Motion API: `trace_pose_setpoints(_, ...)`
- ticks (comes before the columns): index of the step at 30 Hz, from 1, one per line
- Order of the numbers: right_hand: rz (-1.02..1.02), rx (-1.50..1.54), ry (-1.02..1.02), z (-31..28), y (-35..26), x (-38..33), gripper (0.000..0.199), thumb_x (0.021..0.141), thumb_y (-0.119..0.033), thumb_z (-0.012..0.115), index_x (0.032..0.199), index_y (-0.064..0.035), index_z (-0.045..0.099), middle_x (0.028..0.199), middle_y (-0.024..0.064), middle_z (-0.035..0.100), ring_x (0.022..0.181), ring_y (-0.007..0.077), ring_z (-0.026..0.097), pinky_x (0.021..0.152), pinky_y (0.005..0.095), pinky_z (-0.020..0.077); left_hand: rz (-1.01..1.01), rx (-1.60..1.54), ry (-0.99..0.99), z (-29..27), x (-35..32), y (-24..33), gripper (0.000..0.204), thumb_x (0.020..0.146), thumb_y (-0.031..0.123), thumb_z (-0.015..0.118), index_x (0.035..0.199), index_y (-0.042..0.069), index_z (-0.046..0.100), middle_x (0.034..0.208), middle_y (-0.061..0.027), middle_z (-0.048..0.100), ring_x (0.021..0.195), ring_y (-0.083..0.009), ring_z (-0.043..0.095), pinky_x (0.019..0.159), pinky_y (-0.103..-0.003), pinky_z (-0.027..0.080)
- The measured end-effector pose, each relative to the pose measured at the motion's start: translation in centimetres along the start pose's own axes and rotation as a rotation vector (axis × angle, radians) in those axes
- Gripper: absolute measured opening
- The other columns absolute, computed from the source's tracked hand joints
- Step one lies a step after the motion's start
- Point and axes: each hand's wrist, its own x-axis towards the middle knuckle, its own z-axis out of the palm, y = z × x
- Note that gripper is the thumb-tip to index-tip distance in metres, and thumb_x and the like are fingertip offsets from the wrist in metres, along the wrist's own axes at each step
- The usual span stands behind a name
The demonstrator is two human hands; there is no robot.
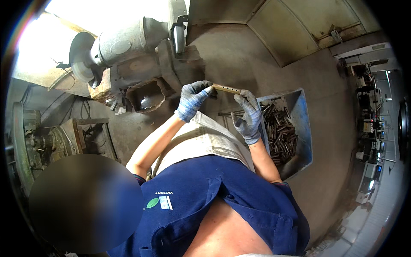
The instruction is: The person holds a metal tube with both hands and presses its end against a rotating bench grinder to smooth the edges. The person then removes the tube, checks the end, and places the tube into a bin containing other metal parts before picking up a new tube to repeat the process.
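Note:
A slim brass-coloured metal tube point(227, 89) with a row of small holes stretches between my gloved hands, tilted slightly down to the right. My left hand point(192, 100) is closed in a pinch on its left end. At the other end, the fingers of my right hand point(249, 118) touch the tube, while the thumb stands well apart from it. Both gloves are grey and blue, stained dark at the fingers. Beside my right hand sits a blue bin point(305, 128) with many dark, short metal pieces point(280, 132) heaped inside.
A grey bench grinder point(122, 45) with a round wheel point(83, 60) stands ahead on the left. Below it is a rough, open-topped container point(145, 96). Another machine point(51, 143) stands at far left. Metal panels point(295, 25) rise ahead right. A blurred disc covers the lower left.

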Motion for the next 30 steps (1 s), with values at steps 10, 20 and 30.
trace_pose_setpoints(10,0.092,-0.069,-0.047,-6.8,1.5,-2.4,0.037,0.074,-0.023,0.072,0.103,-0.0006,0.064,0.112,0.0157,0.057,0.103,0.0299,0.055,0.092,0.0381,0.0427,-0.095,0.276,-0.060,-1.3,-0.5,-1.1,0.026,0.083,0.011,0.067,0.104,-0.004,0.062,0.086,-0.0027,0.065,0.074,-0.0069,0.057,0.067,-0.022,0.049)
trace_pose_setpoints(20,0.494,-0.545,0.080,-14.4,9.0,-13.4,0.044,0.086,-0.022,0.062,0.118,0.0062,0.052,0.115,0.0225,0.057,0.105,0.0294,0.055,0.092,0.0369,0.0443,-0.112,0.433,0.553,-13.7,-11.9,0.0,0.021,0.087,0.012,0.059,0.101,-0.002,0.064,0.083,-0.0055,0.066,0.063,-0.0111,0.062,0.059,-0.023,0.050)
trace_pose_setpoints(30,0.353,0.296,-0.541,6.4,10.5,-4.2,0.021,0.087,0.002,0.055,0.108,0.0052,0.057,0.109,0.0135,0.056,0.097,0.0214,0.057,0.085,0.0311,0.0503,0.333,0.088,1.236,-17.5,-27.9,1.7,0.025,0.085,0.022,0.065,0.099,0.001,0.065,0.083,-0.0044,0.065,0.064,-0.0114,0.064,0.053,-0.022,0.047)
